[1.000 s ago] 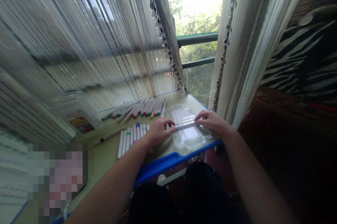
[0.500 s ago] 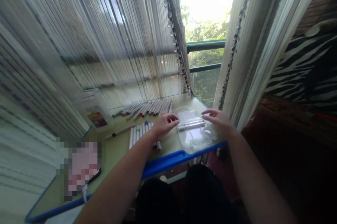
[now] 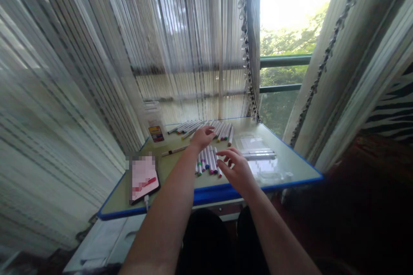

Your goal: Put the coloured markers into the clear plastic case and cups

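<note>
My left hand [image 3: 203, 136] reaches over the back row of white markers [image 3: 220, 130], its fingers apart and nothing visible in them. Just right of the front group of markers [image 3: 207, 161], with green, purple, blue and red ends, is my right hand [image 3: 237, 167]. Its fingers are spread and slightly bent, close to the rightmost marker; I cannot tell whether they touch it. To the right lies an open clear plastic case [image 3: 266, 167] with a few markers [image 3: 258, 153] across its middle. One marker [image 3: 174, 151] lies alone to the left of my left wrist.
A clear plastic container [image 3: 154, 122] with a label stands at the table's back left. A phone or tablet [image 3: 145, 176], its screen blurred, lies at the left with a white cable [image 3: 146, 201]. Blue edging [image 3: 213, 195] borders the table. String curtains [image 3: 200, 42] hang behind it.
The view has swung left. My left hand has moved from beside the clear case to the back row of markers, and my right hand has moved left from the case to the front group.
</note>
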`<move>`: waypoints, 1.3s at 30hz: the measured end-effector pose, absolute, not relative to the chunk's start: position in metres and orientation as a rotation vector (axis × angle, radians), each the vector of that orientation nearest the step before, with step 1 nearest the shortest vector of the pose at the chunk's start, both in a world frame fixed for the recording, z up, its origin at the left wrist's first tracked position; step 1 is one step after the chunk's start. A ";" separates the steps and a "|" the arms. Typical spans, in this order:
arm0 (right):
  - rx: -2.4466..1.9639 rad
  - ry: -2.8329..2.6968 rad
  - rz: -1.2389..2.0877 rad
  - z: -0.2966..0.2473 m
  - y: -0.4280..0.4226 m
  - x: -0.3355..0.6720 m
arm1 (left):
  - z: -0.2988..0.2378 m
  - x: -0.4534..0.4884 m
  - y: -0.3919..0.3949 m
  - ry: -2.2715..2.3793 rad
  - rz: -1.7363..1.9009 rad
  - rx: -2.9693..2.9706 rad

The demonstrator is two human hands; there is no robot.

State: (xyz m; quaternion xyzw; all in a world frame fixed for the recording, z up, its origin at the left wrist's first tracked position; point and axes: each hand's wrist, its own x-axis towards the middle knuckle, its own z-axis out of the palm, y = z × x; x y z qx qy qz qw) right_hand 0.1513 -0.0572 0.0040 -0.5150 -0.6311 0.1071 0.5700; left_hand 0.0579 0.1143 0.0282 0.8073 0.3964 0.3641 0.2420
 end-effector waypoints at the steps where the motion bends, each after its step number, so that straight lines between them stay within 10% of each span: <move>1: -1.231 -1.472 0.249 -0.002 -0.052 0.149 | 0.026 0.056 0.117 1.105 0.974 2.228; 21: -1.526 -1.721 0.229 -0.024 -0.048 0.153 | 0.024 0.056 0.099 1.177 0.419 2.631; 39: -1.575 -1.411 0.330 -0.022 -0.048 0.160 | 0.028 0.062 0.110 0.998 1.076 1.879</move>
